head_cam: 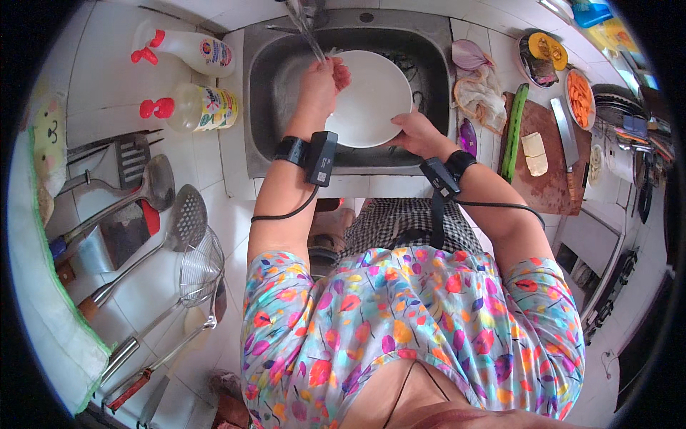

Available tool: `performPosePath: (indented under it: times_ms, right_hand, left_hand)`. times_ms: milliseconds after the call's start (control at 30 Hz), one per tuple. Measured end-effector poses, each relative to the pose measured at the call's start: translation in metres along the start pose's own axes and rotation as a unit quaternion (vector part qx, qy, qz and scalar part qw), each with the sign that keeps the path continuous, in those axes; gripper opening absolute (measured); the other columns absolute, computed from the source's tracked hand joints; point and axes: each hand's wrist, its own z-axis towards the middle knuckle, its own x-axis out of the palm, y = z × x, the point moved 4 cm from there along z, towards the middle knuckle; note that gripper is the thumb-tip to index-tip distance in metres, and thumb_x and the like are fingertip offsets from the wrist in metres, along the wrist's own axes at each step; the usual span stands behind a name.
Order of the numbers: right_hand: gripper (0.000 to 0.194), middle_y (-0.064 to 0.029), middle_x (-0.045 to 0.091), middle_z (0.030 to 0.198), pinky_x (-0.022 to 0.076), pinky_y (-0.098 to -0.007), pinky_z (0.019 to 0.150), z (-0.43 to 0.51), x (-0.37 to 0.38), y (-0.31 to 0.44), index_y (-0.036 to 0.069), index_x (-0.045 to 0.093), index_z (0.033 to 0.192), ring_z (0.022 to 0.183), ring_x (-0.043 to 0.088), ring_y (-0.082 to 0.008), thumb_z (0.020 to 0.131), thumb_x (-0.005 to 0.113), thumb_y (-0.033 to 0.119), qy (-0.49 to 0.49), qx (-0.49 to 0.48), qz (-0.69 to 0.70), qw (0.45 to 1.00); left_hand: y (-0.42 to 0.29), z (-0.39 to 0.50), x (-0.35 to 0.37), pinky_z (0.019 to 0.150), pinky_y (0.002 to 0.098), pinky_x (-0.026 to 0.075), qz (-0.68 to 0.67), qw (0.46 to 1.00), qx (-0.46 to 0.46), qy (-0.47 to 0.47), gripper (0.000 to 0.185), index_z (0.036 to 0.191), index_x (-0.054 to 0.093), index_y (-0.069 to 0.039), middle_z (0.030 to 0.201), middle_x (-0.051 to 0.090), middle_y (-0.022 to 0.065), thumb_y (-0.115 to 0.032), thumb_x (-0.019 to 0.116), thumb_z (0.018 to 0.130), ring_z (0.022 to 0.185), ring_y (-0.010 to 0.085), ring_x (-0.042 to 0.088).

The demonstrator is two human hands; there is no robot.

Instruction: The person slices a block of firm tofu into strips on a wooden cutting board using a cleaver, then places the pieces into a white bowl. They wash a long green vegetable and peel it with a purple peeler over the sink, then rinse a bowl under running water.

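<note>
A large white bowl (372, 102) is over the metal sink (347, 170). My right hand (415, 131) grips its lower right rim, thumb on the near edge and fingers underneath. At the bowl's left side is my left hand (327, 80), fingers curled near the rim, under the stream from the faucet (306, 24); whether it holds anything cannot be made out. Dark scraps show in the basin behind the bowl. Each wrist wears a black strap with a small device.
Right of the sink lie an onion half (470, 54), a mesh cloth (479, 99) and a cutting board (541, 190) with a green vegetable, pale block and knife (564, 128). Beyond are plates of pumpkin and orange pieces (580, 99). Left stand two cleaning bottles (206, 109); utensils hang nearby.
</note>
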Motion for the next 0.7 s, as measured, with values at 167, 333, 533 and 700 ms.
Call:
performPosePath:
  times_ms: [167,333,533,700]
  right_hand:
    - [0.065,-0.0161,0.035,0.138,0.0522,-0.0579,0.086,0.019,0.021,-0.009,0.013,0.021,0.141,0.121,0.047,-0.0395,0.082,0.035,-0.009,0.01,-0.022,0.009,1.0]
    - [0.068,-0.0179,0.033,0.139,0.0539,-0.0563,0.086,0.026,0.026,-0.01,0.013,0.018,0.142,0.122,0.046,-0.0413,0.081,0.033,-0.012,0.002,-0.027,0.043,0.999]
    - [0.067,-0.022,0.037,0.135,0.0556,-0.0556,0.083,-0.008,0.003,-0.001,0.007,0.017,0.142,0.117,0.049,-0.0447,0.079,0.034,-0.01,-0.025,0.029,0.019,0.999]
    - [0.056,-0.0278,0.043,0.126,0.0553,-0.0521,0.086,-0.039,-0.023,-0.013,-0.01,0.022,0.134,0.11,0.054,-0.0445,0.081,0.036,-0.006,-0.086,0.183,0.105,0.974]
  left_hand:
    - [-0.024,-0.006,0.0,0.08,0.0267,0.049,0.171,0.982,0.077,0.021,0.025,0.107,0.061,0.0,0.096,0.067,0.0083,-0.02,0.048,0.099,0.087,0.0151,0.063]
    - [-0.052,-0.014,-0.031,0.086,0.0243,0.045,0.336,0.933,0.119,0.045,0.025,0.114,0.061,0.0,0.107,0.066,0.0067,-0.012,0.052,0.094,0.095,0.0128,0.061]
    - [-0.094,0.027,-0.07,0.087,0.025,0.044,0.463,0.846,0.263,-0.001,0.021,0.109,0.062,-0.001,0.106,0.066,0.0056,-0.004,0.053,0.091,0.096,0.0125,0.059]
    - [-0.111,0.042,-0.064,0.087,0.0332,0.046,0.485,0.816,0.314,0.0,0.025,0.105,0.058,-0.002,0.108,0.061,0.013,0.003,0.052,0.082,0.099,0.0246,0.06]
